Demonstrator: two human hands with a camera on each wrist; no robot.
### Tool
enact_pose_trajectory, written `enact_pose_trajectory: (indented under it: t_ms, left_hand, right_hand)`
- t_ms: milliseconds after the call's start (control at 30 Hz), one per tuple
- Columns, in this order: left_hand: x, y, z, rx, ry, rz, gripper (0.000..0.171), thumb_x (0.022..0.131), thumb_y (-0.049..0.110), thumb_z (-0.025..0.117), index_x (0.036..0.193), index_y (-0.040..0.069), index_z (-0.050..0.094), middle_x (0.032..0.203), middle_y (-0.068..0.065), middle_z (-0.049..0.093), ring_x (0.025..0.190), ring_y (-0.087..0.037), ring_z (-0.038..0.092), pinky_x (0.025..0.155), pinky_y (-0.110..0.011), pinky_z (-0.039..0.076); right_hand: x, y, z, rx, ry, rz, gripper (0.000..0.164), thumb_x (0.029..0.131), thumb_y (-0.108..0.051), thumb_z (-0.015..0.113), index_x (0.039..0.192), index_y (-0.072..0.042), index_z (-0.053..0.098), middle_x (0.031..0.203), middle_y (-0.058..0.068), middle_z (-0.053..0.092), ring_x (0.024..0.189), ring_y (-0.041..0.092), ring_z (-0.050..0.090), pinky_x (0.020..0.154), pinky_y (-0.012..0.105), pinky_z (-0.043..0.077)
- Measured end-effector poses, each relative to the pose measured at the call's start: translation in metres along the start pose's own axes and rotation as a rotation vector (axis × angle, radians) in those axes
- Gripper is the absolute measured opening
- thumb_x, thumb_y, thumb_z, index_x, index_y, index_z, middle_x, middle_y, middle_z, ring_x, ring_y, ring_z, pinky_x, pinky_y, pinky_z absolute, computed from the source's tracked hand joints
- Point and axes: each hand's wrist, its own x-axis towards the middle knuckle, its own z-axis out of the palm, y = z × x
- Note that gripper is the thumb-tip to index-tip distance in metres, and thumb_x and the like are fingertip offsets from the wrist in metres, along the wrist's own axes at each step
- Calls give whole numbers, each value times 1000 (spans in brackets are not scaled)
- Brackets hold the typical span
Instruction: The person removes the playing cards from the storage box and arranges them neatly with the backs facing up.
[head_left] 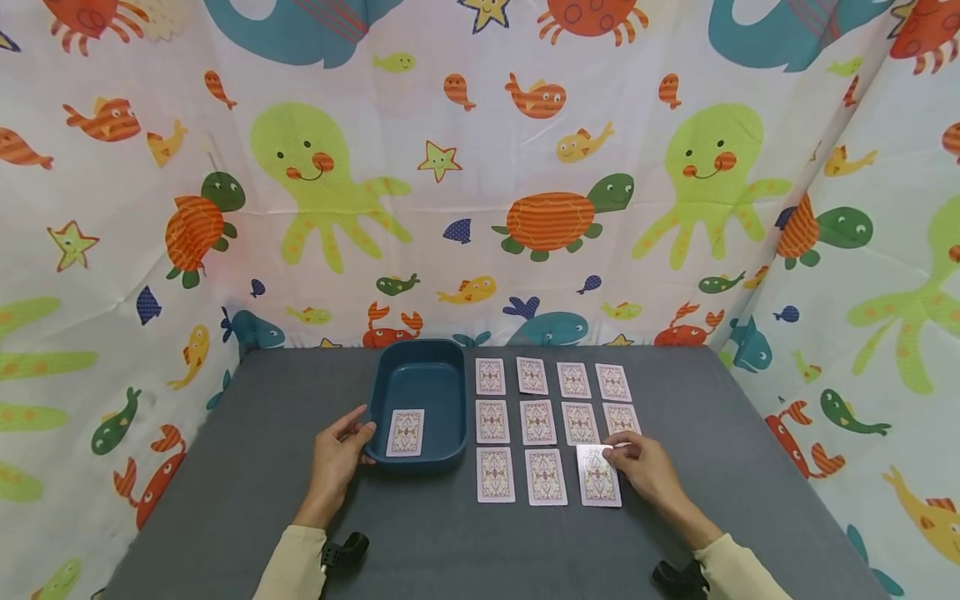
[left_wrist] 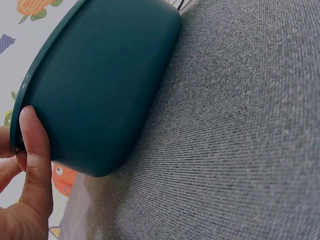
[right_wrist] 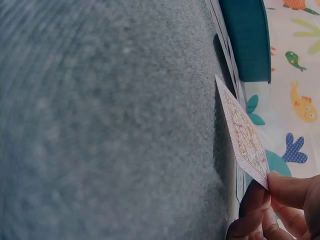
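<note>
A playing card [head_left: 598, 479], back side up, is pinched at its upper right corner between the thumb and fingers of my right hand [head_left: 648, 471]. In the right wrist view this card [right_wrist: 245, 132] tilts up off the cloth. Left of the card rows stands a dark teal plastic tray [head_left: 442, 387] with one face-down card [head_left: 405, 433] inside, near its front left. My left hand [head_left: 337, 458] grips the tray's left edge. The left wrist view puts the thumb against the outer wall below the rim, with the other fingers partly hidden behind the tray.
Several more face-down cards [head_left: 537, 422] lie in three rows right of the tray. Grey cloth [head_left: 480, 550] covers the table. A patterned curtain [head_left: 480, 208] hangs along the back and sides. Black straps [head_left: 345, 550] sit at both wrists.
</note>
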Motion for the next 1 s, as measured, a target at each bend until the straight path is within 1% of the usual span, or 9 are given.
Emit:
enact_pose_trajectory:
  t_ms: [200,400,500,633,733,800,1000]
  left_hand:
    - [0,1,-1,9,-1,-4,45,95,15,65,139,12,56,100,-11,51,64,-16,56,56,-31,58]
    - [-1,2,0,15,2,-4,44,95,15,65,138,12,57,99,-11,51,64,-16,56,56,-31,58]
    - [0,2,0,17,4,-3,44,95,16,65,138,12,57,99,-10,50,64,-16,56,55,-31,58]
    - [0,2,0,20,5,-1,43,95,16,64,138,13,57,99,-10,50,65,-16,55,55,-30,58]
    - [0,2,0,19,4,-3,43,95,16,65,137,13,58,100,-10,50,64,-16,55,56,-30,58]
    - [0,3,0,16,4,-5,43,95,16,65,137,13,58,100,-10,50,64,-16,55,56,-30,58]
    - [-1,3,-1,20,5,-7,43,95,16,64,137,13,58,100,-10,50,65,-17,56,56,-30,58]
  right_hand:
    - [2,0,2,-16,-11,5,16,88,-10,72,103,-3,70,77,10,73,64,5,55,58,20,42]
    - [5,3,4,-47,-20,-29,12,87,-8,72,98,-4,69,72,7,70,59,3,51,55,20,41]
    - [8,5,5,-80,-14,-49,10,85,-9,73,94,-6,69,70,4,68,58,3,51,54,20,41]
    - [12,7,6,-146,4,-80,9,83,-11,76,90,-10,70,68,0,62,58,3,48,54,21,39]
    - [14,7,6,-189,6,-112,8,82,-13,77,88,-12,71,66,-1,56,57,5,45,53,21,37]
    - [15,6,6,-205,-2,-123,7,83,-15,77,87,-12,71,65,-2,55,57,5,45,52,22,37]
    - [17,3,9,-230,-16,-104,7,83,-17,77,86,-14,71,64,-2,53,56,8,45,51,22,36]
